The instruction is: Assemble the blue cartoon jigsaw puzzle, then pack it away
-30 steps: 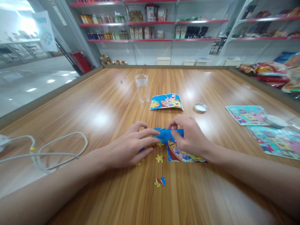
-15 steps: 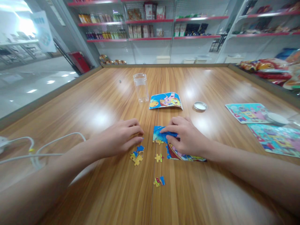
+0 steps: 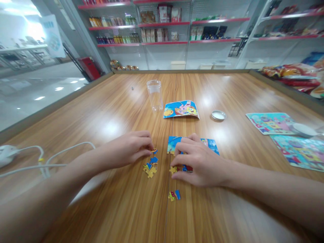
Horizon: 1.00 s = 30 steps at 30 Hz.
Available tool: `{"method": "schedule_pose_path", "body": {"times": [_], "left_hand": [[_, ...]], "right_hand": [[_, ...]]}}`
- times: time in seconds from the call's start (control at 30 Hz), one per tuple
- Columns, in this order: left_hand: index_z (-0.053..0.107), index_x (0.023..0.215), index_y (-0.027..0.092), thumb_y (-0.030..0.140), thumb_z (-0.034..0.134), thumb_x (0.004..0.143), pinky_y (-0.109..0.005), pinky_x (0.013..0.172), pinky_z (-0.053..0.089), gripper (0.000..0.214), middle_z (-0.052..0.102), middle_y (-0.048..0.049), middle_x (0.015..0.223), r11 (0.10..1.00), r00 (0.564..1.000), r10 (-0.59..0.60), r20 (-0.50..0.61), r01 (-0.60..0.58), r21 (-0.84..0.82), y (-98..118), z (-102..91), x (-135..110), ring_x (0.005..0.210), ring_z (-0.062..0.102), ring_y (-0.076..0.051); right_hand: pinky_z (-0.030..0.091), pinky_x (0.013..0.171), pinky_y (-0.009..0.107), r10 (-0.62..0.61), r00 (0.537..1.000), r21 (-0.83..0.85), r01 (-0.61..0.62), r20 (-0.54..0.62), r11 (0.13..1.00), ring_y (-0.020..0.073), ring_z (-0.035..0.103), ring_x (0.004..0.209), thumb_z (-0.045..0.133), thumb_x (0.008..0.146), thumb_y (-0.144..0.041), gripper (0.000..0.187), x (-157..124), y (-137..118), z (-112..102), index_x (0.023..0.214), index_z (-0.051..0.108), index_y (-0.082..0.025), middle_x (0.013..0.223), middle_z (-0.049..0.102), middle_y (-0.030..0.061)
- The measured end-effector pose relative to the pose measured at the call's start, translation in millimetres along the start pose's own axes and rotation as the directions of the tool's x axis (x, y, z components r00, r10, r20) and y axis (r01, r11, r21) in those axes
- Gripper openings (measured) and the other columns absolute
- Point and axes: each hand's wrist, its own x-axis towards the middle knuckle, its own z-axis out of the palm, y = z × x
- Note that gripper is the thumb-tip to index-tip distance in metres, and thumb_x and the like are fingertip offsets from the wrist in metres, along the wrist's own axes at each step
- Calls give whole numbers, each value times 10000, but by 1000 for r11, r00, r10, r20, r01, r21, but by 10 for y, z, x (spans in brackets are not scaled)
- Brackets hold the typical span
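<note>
L hand [image 3: 138, 144] has its fingertips pinched together on a small pc [image 3: 154, 151], right by a lil heap of loose pcs [image 3: 152, 171], approx 8 o'clock from the part-built puzzle [image 3: 174, 143]. R hand [image 3: 197, 158] is over that puzzle, hiding most of its middle. Thumb + index are part-spread w/ a yellow pc [image 3: 173, 169] btwn them; can't tell if it's actually gripped. Couple more bits [image 3: 174, 195] sit at 7.

FWIW the puzzle's flat on the wood table [image 3: 121, 209]. Curved pic card [image 3: 181, 109] is just shy of 12, clear jar [image 3: 155, 96] standing at 11, round lid [image 3: 219, 115] at 1. Pic sheets [image 3: 269, 123] at 2-3, w/ a pale round thing [image 3: 303, 130] overlapping them. White cable [image 3: 55, 165] approx 9.
</note>
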Motion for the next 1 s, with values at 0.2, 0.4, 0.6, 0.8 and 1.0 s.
{"method": "schedule_pose_path", "body": {"times": [0.2, 0.4, 0.6, 0.8, 1.0], "left_hand": [[677, 946, 187, 184, 569, 944, -268, 763, 487, 108, 627, -38, 957, 999, 999, 10, -31, -11, -34, 25, 48, 23, 859, 615, -152], [628, 913, 181, 151, 602, 907, -240, 673, 447, 40, 643, -6, 864, 998, 1000, -16, -22, 15, -58, 107, 68, 38, 773, 596, -132], [636, 1013, 178, 154, 590, 929, -216, 605, 436, 99, 661, 0, 822, 987, 994, -18, -110, 0, -162, 213, 193, 77, 675, 584, -104], [671, 1007, 175, 155, 598, 938, -216, 601, 449, 103, 664, -13, 832, 977, 983, 7, -183, -45, -207, 270, 267, 126, 674, 582, -99], [682, 1031, 183, 136, 544, 958, -232, 675, 471, 164, 671, -17, 873, 975, 988, 31, -154, -64, -214, 269, 226, 120, 762, 605, -112]], "right_hand": [[287, 807, 364, -18, 1000, 39, 17, 12, 999, 185, 574, 865, 666, 922, -403, 197, 15, 18, 12, 907, 727, -217, 933, 672, 34], [301, 820, 363, 8, 999, 110, -12, 32, 994, 191, 581, 893, 682, 907, -398, 185, 19, 20, -4, 904, 715, -216, 949, 671, 35], [315, 790, 353, 182, 963, 85, -168, -200, 982, 194, 556, 863, 578, 934, -233, 117, 29, 96, 15, 905, 688, -207, 842, 645, 36], [317, 791, 354, 214, 961, 54, -208, -174, 977, 199, 553, 865, 594, 895, -200, 101, 30, 130, 40, 914, 693, -209, 835, 633, 33], [305, 799, 370, 110, 990, 76, -104, -91, 992, 193, 559, 851, 629, 871, -245, 97, 32, 67, -37, 929, 702, -217, 862, 641, 27]]}}
